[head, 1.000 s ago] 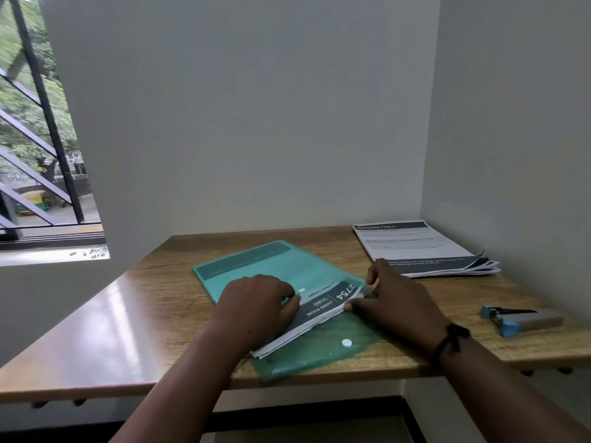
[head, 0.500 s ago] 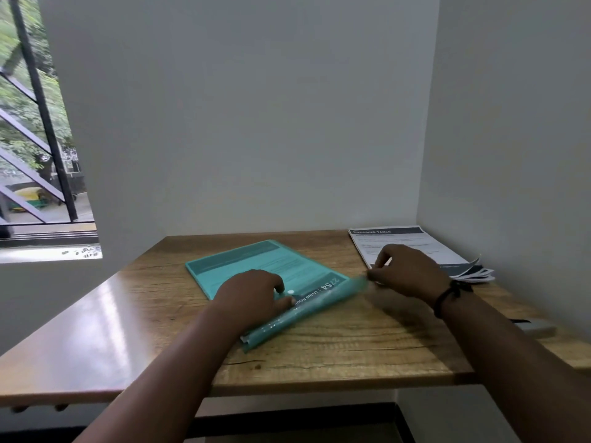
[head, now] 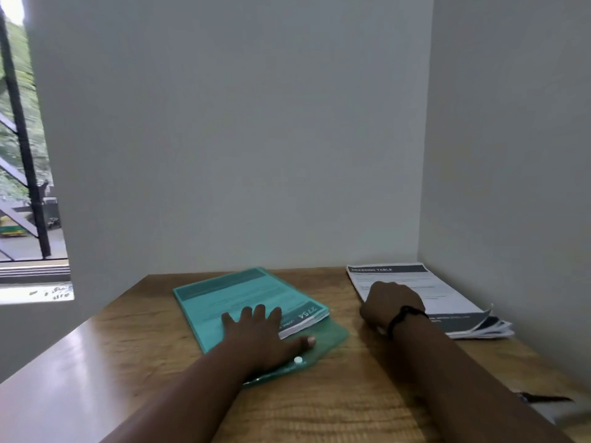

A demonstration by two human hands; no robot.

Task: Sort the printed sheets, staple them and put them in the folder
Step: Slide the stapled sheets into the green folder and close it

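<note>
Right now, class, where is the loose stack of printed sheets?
In the head view, the stack of printed sheets lies at the table's far right corner against the wall, right of the green folder, under the right hand.

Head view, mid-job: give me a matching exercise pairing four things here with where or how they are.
Things:
1. green folder
2. loose sheet stack
3. left hand
4. right hand

States:
A. at the stack's near left edge
B. flat on the folder
C. in the desk's far right corner
D. flap open, printed sheets inside

Pairs: 1-D, 2-C, 3-B, 4-A
</note>
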